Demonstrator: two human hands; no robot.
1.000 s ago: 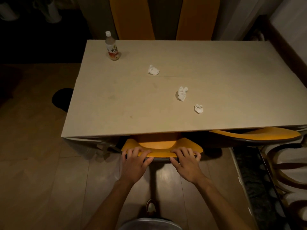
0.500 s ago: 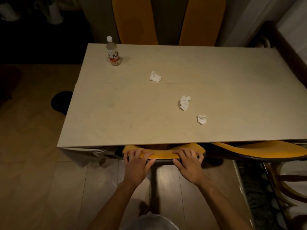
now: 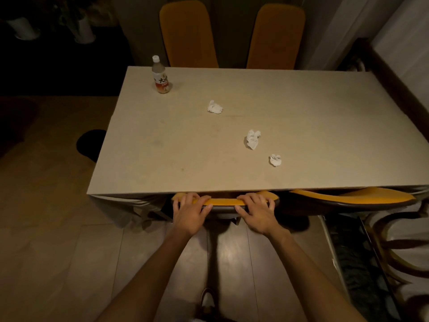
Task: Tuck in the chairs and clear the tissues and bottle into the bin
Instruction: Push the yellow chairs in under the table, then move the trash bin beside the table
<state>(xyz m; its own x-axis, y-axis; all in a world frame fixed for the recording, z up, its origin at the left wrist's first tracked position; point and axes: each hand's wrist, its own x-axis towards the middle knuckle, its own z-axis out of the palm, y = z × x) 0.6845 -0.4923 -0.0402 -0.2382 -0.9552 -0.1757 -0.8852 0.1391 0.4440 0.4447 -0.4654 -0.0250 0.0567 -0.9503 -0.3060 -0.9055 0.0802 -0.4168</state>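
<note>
Pale stone-like table [image 3: 162, 140] overhangs the orange chair [image 3: 224, 201], whose backrest top both the left hand [image 3: 189, 209] and right hand [image 3: 256, 210] grip with curled fingers; shoving further risks pinching knuckles under the edge. Bottle [image 3: 160, 76] and three tissues [image 3: 253, 138] sit on top, untouched. The bin may be the dark shape left of the table, too dim to tell.

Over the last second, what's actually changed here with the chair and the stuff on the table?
The near chair slid further under the table; less of its seat shows now. The left hand and right hand kept gripping its backrest top. The bottle and three tissues stayed put.
</note>
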